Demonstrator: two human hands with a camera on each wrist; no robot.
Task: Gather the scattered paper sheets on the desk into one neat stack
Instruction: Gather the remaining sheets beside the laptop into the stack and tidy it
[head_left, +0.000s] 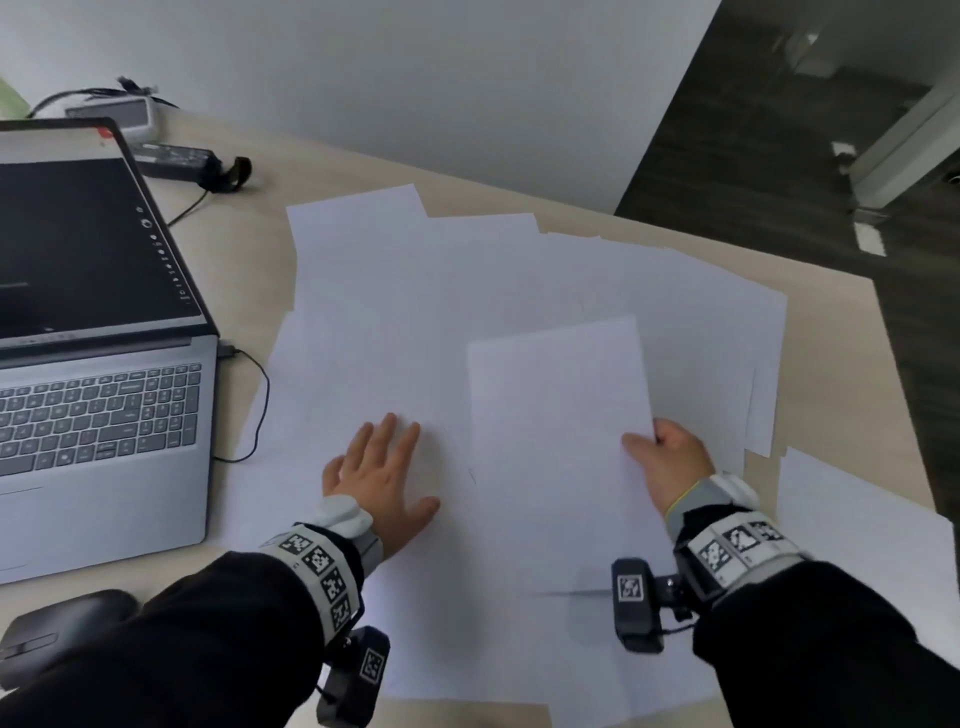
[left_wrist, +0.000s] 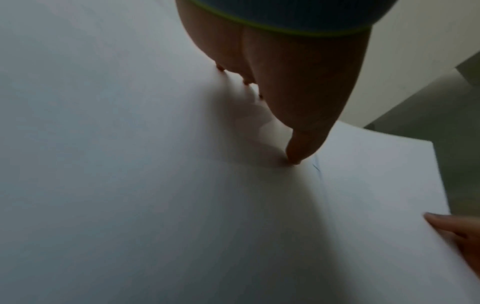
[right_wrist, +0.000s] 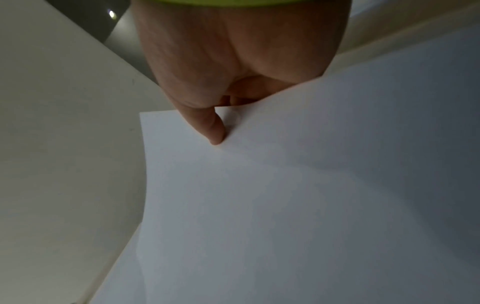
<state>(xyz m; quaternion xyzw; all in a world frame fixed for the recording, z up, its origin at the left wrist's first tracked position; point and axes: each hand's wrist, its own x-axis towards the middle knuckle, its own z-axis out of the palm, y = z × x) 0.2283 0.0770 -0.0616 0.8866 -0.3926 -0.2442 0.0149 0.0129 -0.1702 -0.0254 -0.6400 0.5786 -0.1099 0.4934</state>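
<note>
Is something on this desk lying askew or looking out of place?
Yes. The paper sheets lie fanned at different angles, not yet a stack. One sheet lies apart at the desk's right edge. The right hand pinches a sheet; the left hand lies flat on others. Nothing looks torn or spilled.

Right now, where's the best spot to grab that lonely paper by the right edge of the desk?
Probably its near right corner. The lone sheet lies flat but pokes past the desk edge there, so fingers could slip underneath from the right and pinch it with a thumb on top.
</note>
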